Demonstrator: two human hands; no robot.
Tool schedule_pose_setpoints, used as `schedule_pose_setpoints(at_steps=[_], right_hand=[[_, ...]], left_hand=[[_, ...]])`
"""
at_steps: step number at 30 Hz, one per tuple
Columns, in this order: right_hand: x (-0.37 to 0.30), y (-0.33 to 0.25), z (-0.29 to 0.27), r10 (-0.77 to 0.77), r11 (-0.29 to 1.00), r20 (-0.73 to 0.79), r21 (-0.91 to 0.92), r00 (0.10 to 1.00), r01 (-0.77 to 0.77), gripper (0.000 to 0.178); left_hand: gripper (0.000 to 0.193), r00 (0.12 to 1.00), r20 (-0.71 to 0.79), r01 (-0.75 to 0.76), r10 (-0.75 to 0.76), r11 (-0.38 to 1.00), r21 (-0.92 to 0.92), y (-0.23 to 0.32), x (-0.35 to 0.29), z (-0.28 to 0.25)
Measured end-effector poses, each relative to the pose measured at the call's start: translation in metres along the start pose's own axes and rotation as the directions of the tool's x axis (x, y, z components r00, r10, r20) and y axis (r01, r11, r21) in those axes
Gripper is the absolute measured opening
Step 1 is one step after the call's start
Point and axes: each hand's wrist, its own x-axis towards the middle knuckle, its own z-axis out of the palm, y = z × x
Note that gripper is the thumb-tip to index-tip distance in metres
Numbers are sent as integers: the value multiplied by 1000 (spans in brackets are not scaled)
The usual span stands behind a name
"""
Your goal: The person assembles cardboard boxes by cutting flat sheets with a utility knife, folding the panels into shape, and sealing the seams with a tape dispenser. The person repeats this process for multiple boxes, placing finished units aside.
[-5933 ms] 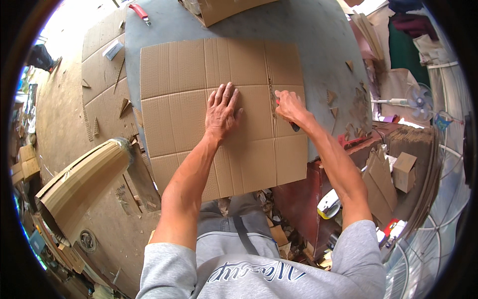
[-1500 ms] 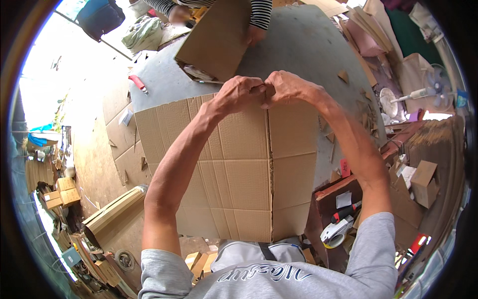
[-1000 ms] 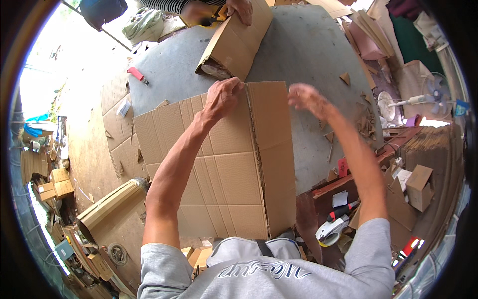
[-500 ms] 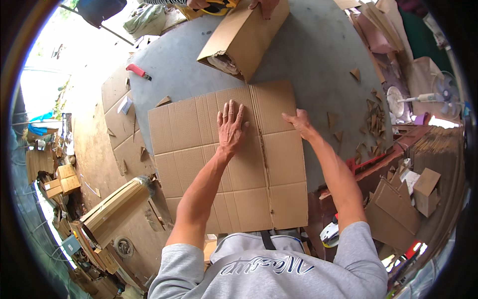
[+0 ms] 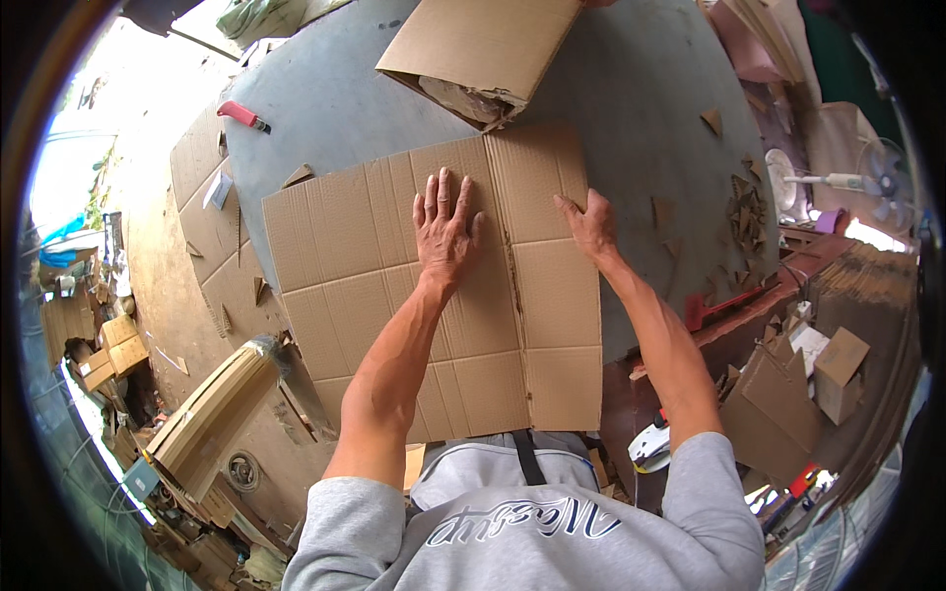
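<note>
A flat brown cardboard sheet (image 5: 345,236), scored with several crease lines, lies at the near side of the grey table. One long ragged seam runs down it, right of its middle. My left hand (image 5: 446,231) rests flat on the sheet, left of that seam, fingers stretched out. At the sheet's right edge, my right hand (image 5: 591,227) grips the cardboard, thumb on top and the other fingers partly hidden. Just beyond the sheet's far edge lies a long cardboard box (image 5: 483,49), its near end open on crumpled, pale material.
A red utility knife (image 5: 243,116) lies at the table's left edge. Cardboard offcuts (image 5: 746,217) are scattered on the grey table (image 5: 650,108) at right. Another person's hand (image 5: 598,3) touches the box at the top edge. A fan (image 5: 882,185) stands far right.
The scene has shifted in view, so less of the other person shows at the top. Both my hands keep about the same places on the sheet.
</note>
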Motion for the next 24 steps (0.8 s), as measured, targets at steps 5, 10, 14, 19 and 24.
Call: schedule_pose_setpoints(at_steps=[5, 10, 14, 19, 24], right_hand=[[-11, 9, 3, 52, 983, -22, 178, 998, -47, 65], [-25, 11, -1, 18, 998, -46, 59, 999, -16, 61], [-36, 5, -7, 116, 973, 1, 201, 993, -114, 54], [-20, 1, -17, 284, 924, 201, 204, 938, -323, 52], [-4, -12, -10, 437, 852, 197, 221, 878, -474, 37]], left_hand=[[65, 999, -14, -36, 36, 998, -46, -3, -1, -3], [61, 998, 49, -26, 28, 999, -46, -4, 1, -4], [63, 994, 103, -18, 24, 998, -56, -4, 0, -7], [63, 998, -13, -65, 64, 995, -73, -1, -3, -4], [61, 997, -32, -72, 70, 995, -66, -1, -3, -1]])
